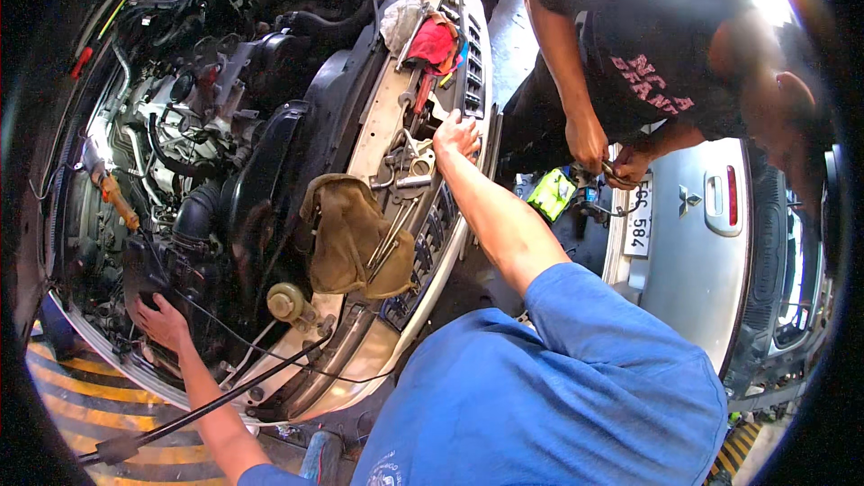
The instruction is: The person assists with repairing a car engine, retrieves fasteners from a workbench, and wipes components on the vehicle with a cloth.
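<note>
My left hand [164, 320] reaches into the near left corner of an open engine bay, fingers apart against a black box-shaped part [144, 272]. My right hand [457, 136] rests on the car's front edge beside the grille, its fingers curled; what lies under them is hidden. Close to it lie a metal bracket [419, 167] and a red-handled tool [423, 93] on the beige front panel [372, 129]. A brown cloth [346, 229] drapes over the panel, with thin metal rods [391, 239] on it. An orange-handled work lamp [117, 201] glows above my left hand.
A black rod [225, 396] and a thin cable cross the near corner, by a round yellowish cap [286, 302]. Red cloth [434, 43] and a white rag [400, 25] lie farther up. On the right, a co-worker [630, 45] handles something beside a silver vehicle [693, 279].
</note>
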`<act>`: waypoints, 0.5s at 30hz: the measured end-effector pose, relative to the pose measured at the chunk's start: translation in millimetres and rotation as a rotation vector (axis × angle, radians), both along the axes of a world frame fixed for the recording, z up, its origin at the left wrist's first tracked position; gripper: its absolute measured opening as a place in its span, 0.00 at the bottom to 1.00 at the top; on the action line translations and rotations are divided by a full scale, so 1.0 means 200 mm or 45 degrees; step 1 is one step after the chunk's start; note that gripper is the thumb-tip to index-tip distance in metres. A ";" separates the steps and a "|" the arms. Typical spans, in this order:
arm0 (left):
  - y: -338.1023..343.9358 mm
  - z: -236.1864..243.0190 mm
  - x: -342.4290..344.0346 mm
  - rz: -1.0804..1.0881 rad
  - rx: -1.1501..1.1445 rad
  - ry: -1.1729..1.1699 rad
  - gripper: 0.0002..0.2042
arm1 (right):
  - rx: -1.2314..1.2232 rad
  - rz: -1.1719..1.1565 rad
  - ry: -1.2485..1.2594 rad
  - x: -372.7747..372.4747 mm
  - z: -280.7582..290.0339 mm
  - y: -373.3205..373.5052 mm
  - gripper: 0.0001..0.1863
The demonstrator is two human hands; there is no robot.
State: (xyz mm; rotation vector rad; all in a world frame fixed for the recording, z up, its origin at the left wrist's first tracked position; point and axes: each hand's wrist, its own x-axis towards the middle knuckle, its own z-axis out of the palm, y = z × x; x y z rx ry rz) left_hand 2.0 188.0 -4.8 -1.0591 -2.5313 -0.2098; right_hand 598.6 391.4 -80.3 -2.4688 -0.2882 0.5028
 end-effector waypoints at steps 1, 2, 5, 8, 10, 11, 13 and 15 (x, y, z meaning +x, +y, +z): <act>0.00 0.00 0.00 -0.039 0.015 -0.003 0.26 | -0.018 0.015 0.004 0.00 0.00 0.00 0.33; 0.00 0.00 0.00 -0.030 0.000 -0.063 0.26 | -0.011 0.028 0.016 0.00 0.00 0.00 0.33; 0.00 0.00 0.01 -0.055 0.026 -0.053 0.26 | -0.017 0.024 0.005 0.01 0.00 -0.01 0.33; 0.00 0.01 0.02 -0.042 0.021 -0.041 0.26 | -0.021 0.022 -0.001 0.01 0.00 0.00 0.34; 0.00 0.02 0.03 -0.038 0.020 -0.010 0.26 | -0.019 0.030 0.003 0.01 0.00 0.00 0.34; 0.00 0.02 0.04 -0.033 0.022 0.007 0.26 | -0.017 0.031 0.003 0.01 0.00 0.00 0.34; 0.00 0.03 0.04 -0.020 0.028 0.025 0.26 | -0.015 0.032 0.006 0.01 0.00 0.00 0.34; 0.00 0.04 0.06 -0.041 0.021 -0.105 0.26 | -0.017 0.047 0.018 0.00 0.00 0.00 0.35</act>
